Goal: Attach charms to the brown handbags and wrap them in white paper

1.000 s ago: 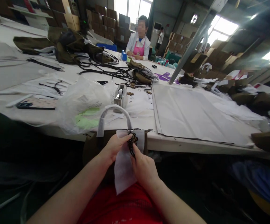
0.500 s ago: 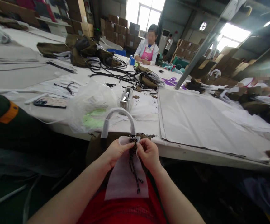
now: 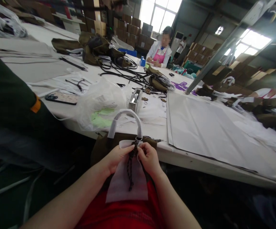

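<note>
An olive-brown bag (image 3: 99,147) with a white-wrapped handle (image 3: 128,113) leans at the table's front edge. A white sheet (image 3: 128,187) hangs in front of it, and over the sheet lies a dark braided cord charm (image 3: 130,173) below the handle's ring. My left hand (image 3: 116,157) pinches the sheet and the charm's top from the left. Close by on the right, my right hand (image 3: 149,157) has its fingers pressed together at the sheet's upper right edge, beside the charm.
Behind the bag are a clear plastic bag (image 3: 85,109), a tape dispenser (image 3: 136,99) and a phone (image 3: 62,98). Large grey sheets (image 3: 204,127) cover the right side. A person in dark green (image 3: 11,95) is close on the left; another sits across the table.
The view has shifted, so the table items appear farther right. The charm's cords have swung left over the sheet. Both hands keep their hold. The nearby green-clad person extends farther into view.
</note>
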A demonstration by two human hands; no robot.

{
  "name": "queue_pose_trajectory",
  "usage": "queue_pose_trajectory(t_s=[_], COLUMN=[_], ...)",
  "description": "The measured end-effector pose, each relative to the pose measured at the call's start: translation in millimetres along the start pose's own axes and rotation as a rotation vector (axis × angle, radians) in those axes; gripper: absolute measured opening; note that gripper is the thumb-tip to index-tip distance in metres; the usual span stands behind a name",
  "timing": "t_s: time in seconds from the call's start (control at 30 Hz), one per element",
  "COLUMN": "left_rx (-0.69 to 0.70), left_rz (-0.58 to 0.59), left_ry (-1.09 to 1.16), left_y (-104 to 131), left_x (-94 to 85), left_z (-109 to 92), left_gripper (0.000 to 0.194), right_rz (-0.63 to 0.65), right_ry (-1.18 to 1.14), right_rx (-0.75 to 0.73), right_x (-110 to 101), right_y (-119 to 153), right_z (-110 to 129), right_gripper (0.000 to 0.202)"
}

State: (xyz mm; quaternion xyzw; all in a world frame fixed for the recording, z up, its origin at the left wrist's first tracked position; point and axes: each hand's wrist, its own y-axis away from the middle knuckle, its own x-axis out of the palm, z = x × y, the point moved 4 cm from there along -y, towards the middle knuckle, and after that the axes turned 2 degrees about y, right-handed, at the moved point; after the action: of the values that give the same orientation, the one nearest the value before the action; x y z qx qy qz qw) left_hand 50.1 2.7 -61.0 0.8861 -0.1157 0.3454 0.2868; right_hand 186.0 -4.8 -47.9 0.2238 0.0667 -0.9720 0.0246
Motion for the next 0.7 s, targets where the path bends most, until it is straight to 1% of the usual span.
queue_pose_trajectory(t_s=[0.07,0.13,0.27,0.33,0.4,0.47,0.53,0.57,0.6,0.67,0.7], left_rx=[-0.05,-0.067,-0.025,-0.031,-0.083,-0.184,-0.262,-0.257,-0.222,-0.115,-0.065], left_rz=[0.013,0.021,0.004,0.003,0.013,0.05,0.082,0.059,0.007,-0.129,-0.177], left_ry=[-0.01,-0.018,-0.038,-0.041,0.004,0.089,0.146,0.148,0.132,0.066,0.027], left_y=[-0.4,-1.2,-1.8,-1.3,-1.6,-3.8,-8.1,-11.2,-14.5,-18.9,-19.5], left_x=[-2.3,-3.7,-4.1,-3.0,-0.9,3.0,6.7,6.5,4.9,-0.2,-1.7], left_z=[-0.6,-1.6,-5.3,-7.4,-8.8,-8.0,-6.1,-5.5,-5.4,-5.7,-6.0], left_gripper=[0.03,0.026,0.021,0.02,0.015,0.011,0.021,0.024,0.025,0.019,0.015], right_rz=[0.038,0.032,-0.106,-0.144,-0.151,-0.154,-0.164,-0.168,-0.17,-0.175,-0.18], right_ry=[-0.004,-0.044,-0.195,-0.213,-0.175,-0.127,-0.103,-0.098,-0.095,-0.079,-0.068], right_rx=[-0.015,-0.008,0.083,0.094,0.075,0.058,0.051,0.05,0.049,0.044,0.042], right_x=[4.8,7.9,5.8,3.6,1.8,0.3,-1.0,-1.2,-1.3,-1.3,-1.3], right_y=[-0.7,-0.2,3.9,5.6,5.5,3.7,1.0,-0.2,-1.2,-2.0,-1.8], right_z=[-0.4,-2.2,-8.5,-8.6,-6.2,-3.8,-2.3,-1.9,-1.7,-2.0,-2.3], right_gripper=[0.019,0.018,0.022,0.022,0.022,0.021,0.021,0.022,0.022,0.021,0.021])
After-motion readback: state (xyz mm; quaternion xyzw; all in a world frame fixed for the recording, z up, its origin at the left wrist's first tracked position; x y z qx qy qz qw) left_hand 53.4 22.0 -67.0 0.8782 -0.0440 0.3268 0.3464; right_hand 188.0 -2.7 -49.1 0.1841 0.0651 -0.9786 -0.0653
